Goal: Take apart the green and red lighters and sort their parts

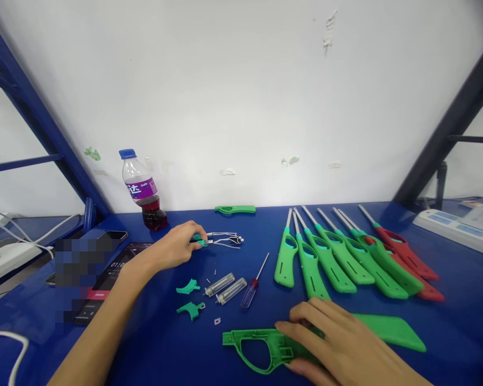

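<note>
My left hand [183, 242] is closed, pinching a small teal lighter part with thin wires [225, 239] that reach to the right. My right hand [334, 343] is closed over a green lighter casing [261, 343], its hollow inner side facing up and its trigger loop to the left. Nearer the middle lie two teal triggers [192, 309], two clear fuel tanks [225, 287] and a tiny white piece [217, 321]. Beside the tanks is a screwdriver [249, 295] with a clear purple-red handle.
Several green and red lighters [346, 257] lie fanned out on the right. A green casing piece [235, 209] rests by the wall. At the left are a drink bottle [143, 190], a phone [110, 268] and a white cable [18, 348]. A power strip [459, 230] sits far right.
</note>
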Tool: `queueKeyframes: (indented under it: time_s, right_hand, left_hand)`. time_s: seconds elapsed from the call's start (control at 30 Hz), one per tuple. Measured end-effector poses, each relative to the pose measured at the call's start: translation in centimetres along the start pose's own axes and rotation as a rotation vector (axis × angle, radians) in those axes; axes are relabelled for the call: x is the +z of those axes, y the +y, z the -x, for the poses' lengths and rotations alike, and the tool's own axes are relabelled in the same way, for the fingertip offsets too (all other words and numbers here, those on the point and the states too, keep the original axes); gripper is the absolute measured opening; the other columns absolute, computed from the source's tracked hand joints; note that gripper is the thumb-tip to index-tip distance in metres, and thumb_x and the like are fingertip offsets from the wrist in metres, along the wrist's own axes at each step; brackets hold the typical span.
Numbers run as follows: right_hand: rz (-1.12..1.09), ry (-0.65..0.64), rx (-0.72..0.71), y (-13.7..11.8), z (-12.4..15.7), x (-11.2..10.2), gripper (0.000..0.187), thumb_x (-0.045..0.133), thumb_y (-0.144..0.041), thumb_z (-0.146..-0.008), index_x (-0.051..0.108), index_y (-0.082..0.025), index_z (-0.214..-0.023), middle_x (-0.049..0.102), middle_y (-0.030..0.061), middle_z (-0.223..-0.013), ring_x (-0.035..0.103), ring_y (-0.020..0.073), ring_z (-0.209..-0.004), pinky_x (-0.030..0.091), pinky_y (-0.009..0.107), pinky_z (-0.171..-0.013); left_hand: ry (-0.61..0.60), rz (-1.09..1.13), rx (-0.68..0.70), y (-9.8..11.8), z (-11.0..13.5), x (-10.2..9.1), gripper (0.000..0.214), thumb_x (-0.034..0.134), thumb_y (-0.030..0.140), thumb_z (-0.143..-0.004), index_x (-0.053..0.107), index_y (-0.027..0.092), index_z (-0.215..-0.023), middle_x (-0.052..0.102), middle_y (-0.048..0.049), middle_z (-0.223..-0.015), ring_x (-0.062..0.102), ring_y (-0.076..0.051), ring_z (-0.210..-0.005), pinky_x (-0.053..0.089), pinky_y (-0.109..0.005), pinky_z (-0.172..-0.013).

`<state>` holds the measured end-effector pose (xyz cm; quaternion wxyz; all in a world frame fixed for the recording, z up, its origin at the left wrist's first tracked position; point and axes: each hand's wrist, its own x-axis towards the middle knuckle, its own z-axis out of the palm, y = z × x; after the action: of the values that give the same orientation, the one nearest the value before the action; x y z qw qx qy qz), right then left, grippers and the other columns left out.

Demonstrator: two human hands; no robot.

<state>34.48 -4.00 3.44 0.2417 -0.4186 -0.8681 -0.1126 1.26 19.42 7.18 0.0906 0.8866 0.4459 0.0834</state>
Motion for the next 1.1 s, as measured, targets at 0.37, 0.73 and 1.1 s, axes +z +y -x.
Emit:
queueKeyframes:
  time_s: [0.37,0.73,1.1]
  right_hand:
    - [0.025,0.012,-0.022,0.0,0.0,0.1,0.052,0.025,-0.049,-0.119,0.073,-0.029,-0.125,0.082,-0.0006,-0.107,0.081,0.0204,-0.093,0.062,0.036,-0.083]
    - [0.080,0.038,-0.090,0.5,-1.4,-1.8,0.055,0.025,-0.055,-0.118,0.071,-0.027,-0.128,0.082,0.0024,-0.109,0.080,0.0210,-0.096,0.060,0.038,-0.084]
    - [0.294,-0.393,-0.030,10.5,-18.5,0.7,0.027,0.065,-0.029,-0.109,0.070,-0.017,-0.133,0.074,0.0124,-0.128,0.074,0.0268,-0.111,0.061,0.048,-0.098]
  left_hand:
    - [0.037,-0.185,-0.004,0.5,-1.3,1.5,0.033,0.072,0.039,-0.106,0.068,0.019,-0.131,0.070,-0.0095,-0.133,0.072,-0.025,-0.113,0.062,-0.048,-0.098]
    - [0.064,-0.257,-0.011,-0.3,-3.4,1.6,0.036,0.072,0.040,-0.106,0.067,0.020,-0.135,0.069,-0.0101,-0.136,0.071,-0.025,-0.115,0.063,-0.048,-0.097]
    - [0.116,-0.258,-0.003,-0.1,-3.1,2.3,0.037,0.072,0.041,-0.106,0.066,0.020,-0.136,0.068,-0.0104,-0.137,0.071,-0.025,-0.115,0.063,-0.047,-0.097]
